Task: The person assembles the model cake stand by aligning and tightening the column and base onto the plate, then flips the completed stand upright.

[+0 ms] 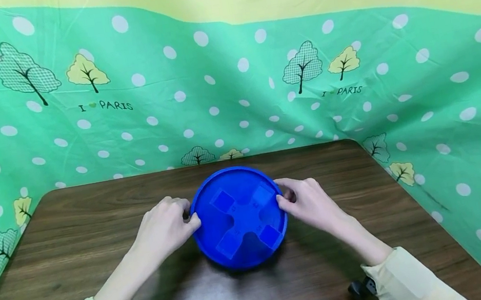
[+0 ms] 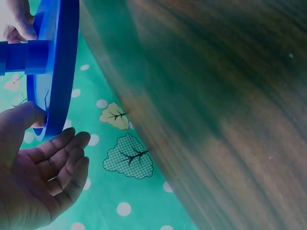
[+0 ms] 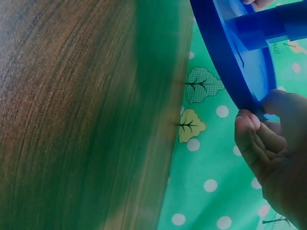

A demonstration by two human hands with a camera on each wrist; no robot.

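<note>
A round blue plastic disc (image 1: 207, 227) with a raised rim is in the middle of the head view, its face turned toward me. Square marks show on that face, and a thick blue post (image 2: 21, 57) stands out from it in both wrist views. My left hand (image 1: 165, 226) pinches the rim on the left side, thumb on the face, fingers behind. On the opposite side, my right hand (image 1: 309, 202) grips the rim between thumb and fingers. The disc appears tilted and raised off the table; its back is hidden in the head view.
A dark wood-grain table (image 1: 90, 208) lies beneath both hands. Behind it and along its sides hangs a green and yellow cloth (image 1: 213, 92) with white dots and printed trees. Small black devices (image 1: 361, 287) sit at the sleeve cuffs.
</note>
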